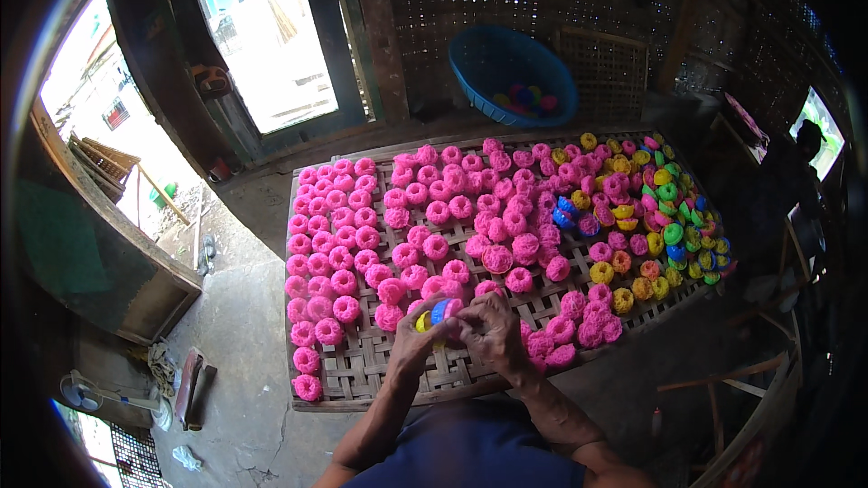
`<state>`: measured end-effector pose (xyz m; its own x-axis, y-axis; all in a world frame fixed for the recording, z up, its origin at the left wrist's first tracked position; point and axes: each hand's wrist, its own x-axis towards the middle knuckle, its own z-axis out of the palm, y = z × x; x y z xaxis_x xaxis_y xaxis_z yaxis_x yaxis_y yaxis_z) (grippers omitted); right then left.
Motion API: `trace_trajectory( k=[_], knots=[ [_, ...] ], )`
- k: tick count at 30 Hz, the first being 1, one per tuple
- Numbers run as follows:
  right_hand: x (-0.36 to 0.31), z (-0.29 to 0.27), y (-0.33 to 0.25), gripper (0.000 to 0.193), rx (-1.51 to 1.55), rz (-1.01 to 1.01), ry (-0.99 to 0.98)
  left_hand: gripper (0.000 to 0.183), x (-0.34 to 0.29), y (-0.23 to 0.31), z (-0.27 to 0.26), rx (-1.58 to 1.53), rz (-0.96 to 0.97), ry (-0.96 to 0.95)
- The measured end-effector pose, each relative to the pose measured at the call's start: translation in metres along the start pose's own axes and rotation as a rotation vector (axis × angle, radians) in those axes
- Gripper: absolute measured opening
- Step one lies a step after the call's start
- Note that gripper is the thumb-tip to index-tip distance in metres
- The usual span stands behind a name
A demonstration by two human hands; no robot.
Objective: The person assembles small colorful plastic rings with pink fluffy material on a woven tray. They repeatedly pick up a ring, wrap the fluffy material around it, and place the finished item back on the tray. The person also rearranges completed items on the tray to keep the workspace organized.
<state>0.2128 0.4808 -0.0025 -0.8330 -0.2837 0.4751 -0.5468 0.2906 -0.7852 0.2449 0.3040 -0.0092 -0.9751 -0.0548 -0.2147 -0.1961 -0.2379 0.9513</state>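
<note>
Low over the near edge of a large woven bamboo rack (362, 384), my hands work close together. My left hand (412, 336) is closed around small round plastic cups (440, 311), one blue and one yellow, with pink stringy stuff against them. Beside it, my right hand (493, 336) has its fingers curled and pinched at the cups' right side; what they hold is hidden. Many pink ring-shaped stringy cakes (345, 309) lie around, in rows on the left and heaped in the middle. A pink pile (592, 321) sits right of my right hand.
At the rack's right end lie green, yellow and blue cups (674, 233) among yellow and orange cakes (622, 300). Behind the rack leans a blue basin (515, 63) with coloured pieces inside. A fan (117, 398) stands left on the concrete floor; wooden poles (723, 380) are at right.
</note>
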Motion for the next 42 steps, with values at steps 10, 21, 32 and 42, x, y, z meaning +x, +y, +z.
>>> trace_trajectory(
  k=[10, 21, 32, 42],
  knots=[
    [0.012, 0.009, 0.046, 0.020, 1.004, 0.617, 0.142, 0.061, 0.008, -0.005, -0.017, -0.315, -0.054, -0.008],
    [0.017, 0.001, 0.017, 0.048, 0.228, 0.216, -0.030, 0.067, 0.009, -0.010, -0.026, -0.606, -0.021, -0.165],
    [0.015, 0.009, 0.028, 0.026, -0.250, 0.233, 0.032, 0.073, -0.031, 0.018, -0.042, -0.215, 0.049, -0.074],
    [0.024, -0.026, 0.058, 0.042, -0.725, -0.081, -0.215, 0.073, -0.032, 0.003, -0.035, -0.383, 0.033, -0.010]
  ],
)
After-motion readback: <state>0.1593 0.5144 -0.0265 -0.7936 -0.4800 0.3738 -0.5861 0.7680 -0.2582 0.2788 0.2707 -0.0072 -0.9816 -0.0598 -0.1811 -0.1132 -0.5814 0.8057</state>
